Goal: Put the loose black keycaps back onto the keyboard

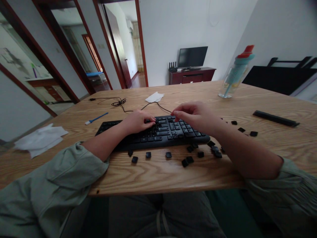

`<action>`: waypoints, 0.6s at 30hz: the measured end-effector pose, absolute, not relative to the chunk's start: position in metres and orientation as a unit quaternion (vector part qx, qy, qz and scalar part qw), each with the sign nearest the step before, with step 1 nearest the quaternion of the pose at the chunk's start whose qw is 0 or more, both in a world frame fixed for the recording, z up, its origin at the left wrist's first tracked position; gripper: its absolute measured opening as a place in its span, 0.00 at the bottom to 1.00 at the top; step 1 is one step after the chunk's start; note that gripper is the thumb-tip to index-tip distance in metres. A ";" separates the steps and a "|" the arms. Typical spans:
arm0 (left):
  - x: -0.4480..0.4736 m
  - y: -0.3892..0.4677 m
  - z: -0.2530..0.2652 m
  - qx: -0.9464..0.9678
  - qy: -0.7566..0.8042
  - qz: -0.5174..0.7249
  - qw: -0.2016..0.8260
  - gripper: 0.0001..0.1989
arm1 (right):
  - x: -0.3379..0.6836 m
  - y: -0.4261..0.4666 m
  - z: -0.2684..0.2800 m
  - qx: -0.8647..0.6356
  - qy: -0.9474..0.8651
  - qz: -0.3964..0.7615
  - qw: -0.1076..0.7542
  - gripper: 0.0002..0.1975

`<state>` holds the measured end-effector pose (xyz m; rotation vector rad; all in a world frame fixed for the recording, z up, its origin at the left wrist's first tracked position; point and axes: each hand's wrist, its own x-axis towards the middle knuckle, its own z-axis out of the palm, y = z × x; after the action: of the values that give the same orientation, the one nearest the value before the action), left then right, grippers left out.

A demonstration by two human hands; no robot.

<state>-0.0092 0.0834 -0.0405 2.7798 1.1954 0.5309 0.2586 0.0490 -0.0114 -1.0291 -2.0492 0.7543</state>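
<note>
A black keyboard lies on the wooden table, with several key positions bare of their caps. My left hand rests over its middle, thumb and fingertips drawn close together at the keys; whatever may be between them is hidden. Above the keyboard's right half, my right hand is held in a pinch, thumb against index finger, with the tips near the back edge. Anything in that pinch is too small to make out. Loose black keycaps are scattered along the front edge, and more keycaps lie beyond my right forearm.
A blue brush and white tissues lie at left. Behind the keyboard are its coiled cable and another tissue. A bottle stands back right, near a long black strip.
</note>
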 end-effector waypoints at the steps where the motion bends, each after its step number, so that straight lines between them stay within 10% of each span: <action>1: -0.009 0.083 -0.040 0.904 0.390 0.172 0.032 0.11 | 0.258 0.049 -0.011 -0.398 -0.793 0.295 0.355 0.16; 18: -0.003 0.077 -0.039 0.904 0.391 0.174 0.004 0.08 | 0.258 0.048 -0.013 -0.390 -0.798 0.282 0.363 0.16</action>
<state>-0.0033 0.0775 -0.0395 2.8323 1.2238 0.5453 0.2577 0.0480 -0.0126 -1.0048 -2.0531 0.7250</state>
